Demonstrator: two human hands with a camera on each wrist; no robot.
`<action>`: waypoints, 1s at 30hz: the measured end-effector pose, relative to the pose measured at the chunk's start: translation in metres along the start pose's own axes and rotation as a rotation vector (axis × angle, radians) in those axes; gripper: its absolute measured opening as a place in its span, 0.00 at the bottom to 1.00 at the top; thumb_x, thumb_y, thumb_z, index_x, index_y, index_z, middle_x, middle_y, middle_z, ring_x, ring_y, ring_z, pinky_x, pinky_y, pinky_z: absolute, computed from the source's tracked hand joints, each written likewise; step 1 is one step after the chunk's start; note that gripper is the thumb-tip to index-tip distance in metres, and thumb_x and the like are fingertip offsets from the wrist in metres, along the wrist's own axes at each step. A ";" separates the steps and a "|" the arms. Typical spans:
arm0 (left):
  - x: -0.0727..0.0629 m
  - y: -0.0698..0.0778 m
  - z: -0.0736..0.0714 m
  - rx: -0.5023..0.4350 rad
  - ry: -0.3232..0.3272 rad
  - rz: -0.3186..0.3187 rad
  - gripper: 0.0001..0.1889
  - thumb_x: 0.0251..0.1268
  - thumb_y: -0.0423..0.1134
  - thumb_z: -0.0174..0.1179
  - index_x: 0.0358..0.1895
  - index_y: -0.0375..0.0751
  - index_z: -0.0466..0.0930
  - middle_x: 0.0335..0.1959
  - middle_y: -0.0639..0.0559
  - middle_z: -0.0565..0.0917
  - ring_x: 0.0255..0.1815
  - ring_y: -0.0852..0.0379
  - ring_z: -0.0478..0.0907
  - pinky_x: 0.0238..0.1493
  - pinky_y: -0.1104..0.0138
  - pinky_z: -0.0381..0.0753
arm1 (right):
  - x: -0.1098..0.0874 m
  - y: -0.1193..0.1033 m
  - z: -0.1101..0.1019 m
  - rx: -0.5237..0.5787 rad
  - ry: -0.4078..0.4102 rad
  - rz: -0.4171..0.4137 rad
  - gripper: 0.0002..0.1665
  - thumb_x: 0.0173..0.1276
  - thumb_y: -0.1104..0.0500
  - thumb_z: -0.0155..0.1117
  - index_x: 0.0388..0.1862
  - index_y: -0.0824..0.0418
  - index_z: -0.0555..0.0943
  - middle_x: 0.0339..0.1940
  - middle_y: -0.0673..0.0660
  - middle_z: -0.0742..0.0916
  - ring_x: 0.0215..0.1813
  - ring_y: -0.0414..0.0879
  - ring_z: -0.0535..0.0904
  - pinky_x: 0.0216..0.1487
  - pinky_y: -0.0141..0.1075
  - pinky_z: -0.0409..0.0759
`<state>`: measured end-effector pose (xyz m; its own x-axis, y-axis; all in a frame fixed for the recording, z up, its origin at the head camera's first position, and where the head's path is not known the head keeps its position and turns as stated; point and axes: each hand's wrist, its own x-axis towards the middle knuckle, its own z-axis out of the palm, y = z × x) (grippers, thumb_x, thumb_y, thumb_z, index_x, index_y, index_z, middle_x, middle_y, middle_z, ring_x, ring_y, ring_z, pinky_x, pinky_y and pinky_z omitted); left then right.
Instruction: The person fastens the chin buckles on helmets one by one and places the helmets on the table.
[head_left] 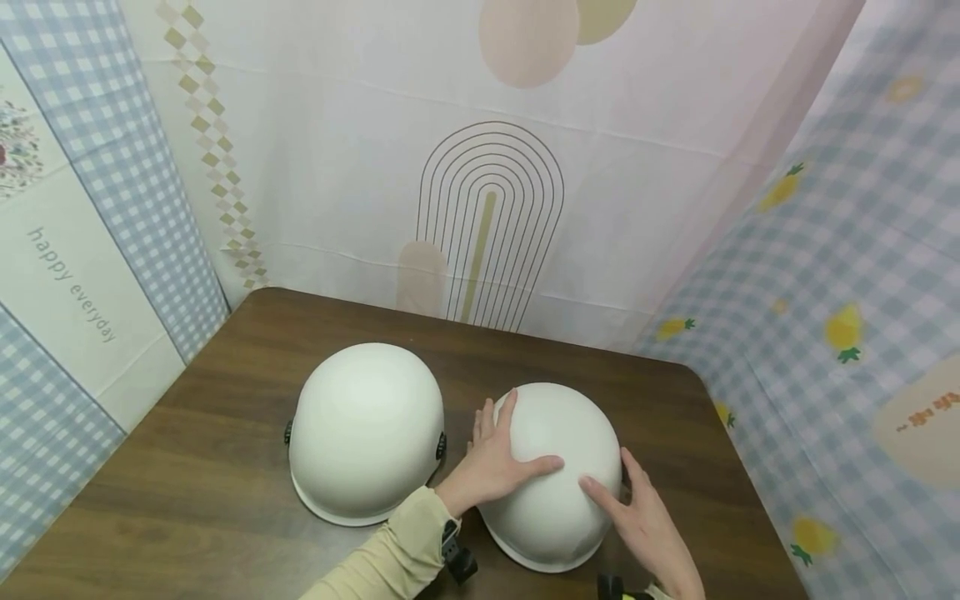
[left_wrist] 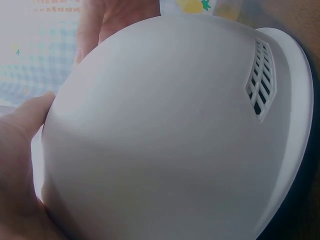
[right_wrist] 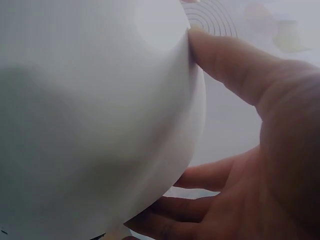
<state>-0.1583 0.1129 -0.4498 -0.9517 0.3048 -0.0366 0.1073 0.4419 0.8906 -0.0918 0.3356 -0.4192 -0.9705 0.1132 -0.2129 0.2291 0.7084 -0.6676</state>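
Note:
Two white helmets sit on the table, domes up. My left hand [head_left: 495, 467] spreads over the left side of the right-hand helmet [head_left: 547, 508], its thumb across the dome. On the opposite side, my right hand [head_left: 641, 517] grips the same helmet, thumb on the dome and fingers around the side. In the left wrist view a slotted vent [left_wrist: 262, 80] shows near its rim. The right wrist view has the smooth shell [right_wrist: 100, 110] between thumb and fingers. Left of my hands stands the other helmet [head_left: 367, 433], untouched, with black side fittings.
The brown wooden table [head_left: 187, 467] carries both helmets. A white printed curtain [head_left: 337, 167] hangs behind it, and blue checked cloth [head_left: 795, 375] hangs along the right side. More checked cloth [head_left: 112, 125] covers the left.

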 end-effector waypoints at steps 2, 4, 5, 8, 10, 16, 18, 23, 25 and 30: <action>0.000 0.000 -0.001 0.004 0.000 -0.001 0.60 0.48 0.73 0.63 0.79 0.59 0.37 0.78 0.36 0.38 0.76 0.34 0.30 0.65 0.32 0.44 | 0.001 0.001 0.001 -0.001 -0.004 -0.005 0.63 0.65 0.28 0.55 0.79 0.66 0.41 0.74 0.72 0.61 0.72 0.69 0.57 0.64 0.65 0.60; 0.001 -0.001 -0.001 0.009 0.002 -0.001 0.60 0.48 0.74 0.62 0.79 0.58 0.36 0.78 0.35 0.38 0.76 0.34 0.30 0.65 0.33 0.45 | 0.002 0.001 0.001 0.000 -0.009 -0.009 0.62 0.65 0.28 0.55 0.79 0.66 0.41 0.74 0.72 0.61 0.72 0.69 0.57 0.63 0.65 0.61; 0.001 -0.001 -0.001 0.014 0.005 0.000 0.61 0.48 0.74 0.62 0.79 0.57 0.36 0.78 0.35 0.38 0.76 0.33 0.31 0.66 0.33 0.45 | 0.003 0.001 0.002 0.007 -0.012 -0.013 0.62 0.65 0.29 0.55 0.79 0.66 0.41 0.74 0.72 0.61 0.72 0.69 0.58 0.63 0.65 0.62; 0.001 -0.001 -0.003 0.022 0.007 -0.005 0.61 0.48 0.74 0.62 0.79 0.55 0.35 0.77 0.34 0.38 0.76 0.33 0.31 0.66 0.34 0.45 | 0.005 0.001 0.002 0.025 -0.018 -0.019 0.62 0.65 0.29 0.55 0.79 0.64 0.40 0.74 0.71 0.61 0.71 0.69 0.60 0.61 0.64 0.65; 0.002 -0.001 -0.005 0.025 0.010 -0.009 0.61 0.48 0.74 0.61 0.79 0.55 0.34 0.77 0.34 0.38 0.76 0.33 0.32 0.67 0.35 0.46 | 0.007 0.000 0.002 0.036 -0.022 -0.021 0.62 0.65 0.29 0.55 0.79 0.64 0.39 0.74 0.71 0.61 0.70 0.69 0.61 0.60 0.63 0.67; -0.001 0.004 -0.007 0.025 0.001 -0.019 0.60 0.52 0.72 0.61 0.79 0.49 0.35 0.77 0.33 0.38 0.76 0.35 0.32 0.68 0.36 0.47 | 0.010 0.000 -0.002 0.029 -0.025 -0.018 0.63 0.65 0.28 0.54 0.79 0.64 0.39 0.75 0.70 0.60 0.71 0.68 0.60 0.60 0.63 0.67; -0.003 0.007 -0.010 0.020 -0.006 -0.013 0.58 0.55 0.69 0.61 0.79 0.46 0.37 0.77 0.33 0.38 0.77 0.35 0.33 0.68 0.37 0.47 | 0.010 0.000 -0.004 0.022 -0.028 -0.012 0.63 0.65 0.28 0.54 0.79 0.64 0.39 0.75 0.70 0.59 0.72 0.68 0.59 0.61 0.63 0.65; -0.014 0.017 -0.026 0.015 -0.014 0.054 0.50 0.63 0.63 0.58 0.78 0.42 0.43 0.78 0.36 0.42 0.77 0.39 0.37 0.68 0.40 0.52 | 0.010 0.000 -0.008 0.035 -0.028 -0.009 0.62 0.65 0.28 0.54 0.79 0.64 0.40 0.75 0.71 0.59 0.73 0.68 0.57 0.63 0.63 0.63; -0.021 0.020 -0.039 0.007 -0.007 0.098 0.44 0.65 0.61 0.56 0.78 0.44 0.49 0.78 0.41 0.46 0.78 0.43 0.40 0.69 0.42 0.53 | 0.009 0.000 -0.011 0.070 0.030 -0.024 0.58 0.67 0.29 0.53 0.79 0.64 0.45 0.74 0.70 0.61 0.73 0.66 0.58 0.64 0.61 0.64; -0.041 0.021 -0.086 -0.001 0.163 0.262 0.29 0.69 0.51 0.58 0.70 0.45 0.67 0.73 0.48 0.63 0.76 0.49 0.53 0.71 0.50 0.54 | 0.009 -0.003 -0.023 0.118 0.363 -0.135 0.41 0.73 0.36 0.51 0.74 0.60 0.63 0.72 0.64 0.68 0.71 0.61 0.62 0.65 0.59 0.61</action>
